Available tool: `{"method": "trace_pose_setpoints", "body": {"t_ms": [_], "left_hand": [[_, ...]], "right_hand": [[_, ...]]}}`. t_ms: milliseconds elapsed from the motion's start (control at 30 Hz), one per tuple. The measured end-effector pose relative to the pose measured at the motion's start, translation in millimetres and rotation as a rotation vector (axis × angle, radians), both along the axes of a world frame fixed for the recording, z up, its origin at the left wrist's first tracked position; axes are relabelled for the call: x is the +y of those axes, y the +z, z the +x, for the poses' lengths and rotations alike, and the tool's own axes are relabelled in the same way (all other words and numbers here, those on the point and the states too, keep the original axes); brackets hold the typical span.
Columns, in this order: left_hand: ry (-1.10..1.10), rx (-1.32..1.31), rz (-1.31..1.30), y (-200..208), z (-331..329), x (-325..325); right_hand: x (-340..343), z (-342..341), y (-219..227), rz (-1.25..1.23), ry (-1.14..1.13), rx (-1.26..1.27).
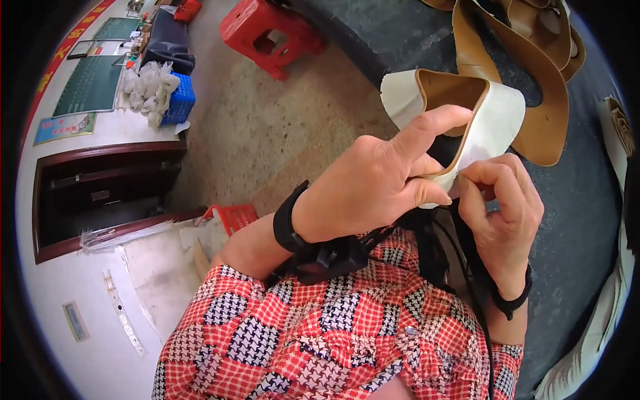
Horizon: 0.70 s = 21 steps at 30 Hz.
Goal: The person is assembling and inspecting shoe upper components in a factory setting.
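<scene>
My left hand [373,180] grips a white leather piece [495,120] with a tan inner face, bent into a loop like a shoe upper. Its index finger reaches inside the loop, and the thumb presses the lower edge. At that same edge, my right hand [503,217] pinches with thumb and index finger; whatever lies between those fingertips is too small to make out. More tan leather pieces [543,127], curved and strip-like, lie on the dark table [567,207] just beyond the piece I hold.
Along the table's right side runs a stack of pale, folded material [597,333]. A red plastic stool [263,37] stands on the floor at the upper left. By the left wall are a blue crate [179,100] with white bags and a red basket [237,217]. A dark cord hangs between my arms.
</scene>
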<state>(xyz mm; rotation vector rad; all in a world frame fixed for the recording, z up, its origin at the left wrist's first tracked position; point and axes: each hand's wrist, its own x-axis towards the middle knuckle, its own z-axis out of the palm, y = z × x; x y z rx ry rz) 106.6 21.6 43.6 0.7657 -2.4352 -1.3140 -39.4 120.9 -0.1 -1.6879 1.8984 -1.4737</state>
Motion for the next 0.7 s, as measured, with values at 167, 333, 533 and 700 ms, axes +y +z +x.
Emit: {"method": "trace_pose_setpoints", "body": {"t_ms": [167, 333, 533, 700], "left_hand": [[0.026, -0.001, 0.006, -3.3, 1.3, -0.2], [0.018, -0.009, 0.005, -1.8, 1.6, 0.2], [-0.006, -0.020, -0.047, -5.1, 3.9, -1.7], [-0.004, -0.021, 0.002, -6.5, 8.4, -7.1]], "right_hand": [[6.2, -4.7, 8.2, 0.133, 0.065, -0.314], [-2.3, -4.3, 2.4, 0.038, 0.008, -0.223], [-4.9, -0.1, -1.1, 0.086, 0.078, -0.167], [-7.1, 5.6, 8.6, 0.140, 0.097, -0.222]]}}
